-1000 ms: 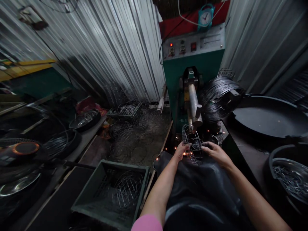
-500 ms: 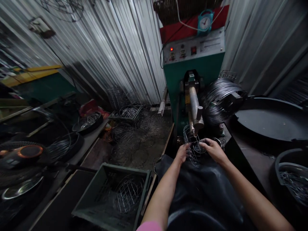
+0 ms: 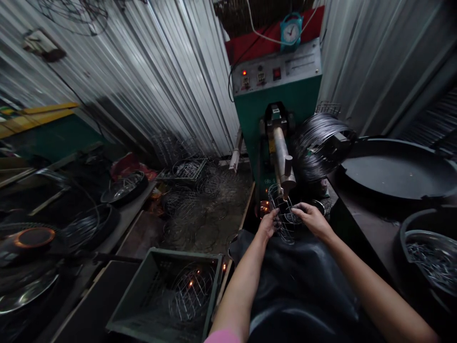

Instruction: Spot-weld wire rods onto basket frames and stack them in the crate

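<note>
A small wire basket (image 3: 283, 216) sits under the metal arm (image 3: 282, 159) of a green welding machine (image 3: 276, 102). My left hand (image 3: 267, 224) grips its left side with fingers closed on the wires. On the right side, my right hand (image 3: 311, 218) is also closed on its rim. Orange sparks (image 3: 264, 207) glow beside the basket and scatter over the green crate. A black apron (image 3: 300, 281) covers my lap below the hands.
A green crate (image 3: 160, 297) at lower left holds finished wire baskets (image 3: 191, 290). More wire frames (image 3: 200, 200) lie on the floor. A wire coil (image 3: 319, 145) sits right of the machine, with a black round tray (image 3: 396, 169) and a bowl of wire pieces (image 3: 430, 255) beyond.
The view shifted slightly. My hands stayed on the basket under the arm. Sparks went out half a second ago and now fly again, some landing in the green crate.
</note>
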Demonstrator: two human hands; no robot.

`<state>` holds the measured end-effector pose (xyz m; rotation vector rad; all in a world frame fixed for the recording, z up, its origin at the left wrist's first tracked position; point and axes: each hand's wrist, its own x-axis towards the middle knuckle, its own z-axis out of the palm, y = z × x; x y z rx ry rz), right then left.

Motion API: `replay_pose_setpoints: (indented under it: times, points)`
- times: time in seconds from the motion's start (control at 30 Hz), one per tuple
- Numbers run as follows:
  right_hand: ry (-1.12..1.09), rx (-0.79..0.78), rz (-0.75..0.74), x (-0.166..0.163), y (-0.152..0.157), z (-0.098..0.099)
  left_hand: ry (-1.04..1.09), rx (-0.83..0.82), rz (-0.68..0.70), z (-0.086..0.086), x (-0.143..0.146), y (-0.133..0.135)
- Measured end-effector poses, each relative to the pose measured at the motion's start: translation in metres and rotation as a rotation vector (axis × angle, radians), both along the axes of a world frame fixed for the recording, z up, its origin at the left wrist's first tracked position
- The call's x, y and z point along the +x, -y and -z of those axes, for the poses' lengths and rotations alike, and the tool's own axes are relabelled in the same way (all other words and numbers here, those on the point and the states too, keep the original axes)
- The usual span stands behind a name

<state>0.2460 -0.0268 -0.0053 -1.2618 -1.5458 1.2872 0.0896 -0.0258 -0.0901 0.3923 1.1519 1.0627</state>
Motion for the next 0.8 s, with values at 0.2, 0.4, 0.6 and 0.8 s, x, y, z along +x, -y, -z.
replay_pose_setpoints:
  times: [0.2, 0.4, 0.6, 0.8]
  points:
    - [-0.061, -0.023, -0.002, -0.005, -0.006, -0.004, 0.003, -0.086, 0.055, -0.001, -0.002, -0.005]
    - [0.011, -0.187, -0.080, 0.020, 0.026, 0.007, -0.480, 0.290, 0.012, 0.012, -0.023, 0.021]
    - [0.011, -0.170, -0.098, 0.023, 0.040, 0.020, -1.064, 0.796, 0.232, 0.009, -0.025, 0.023]
    - [0.064, -0.085, -0.087, 0.019, 0.039, 0.028, -0.975, 0.895, 0.213, 0.015, -0.022, 0.009]
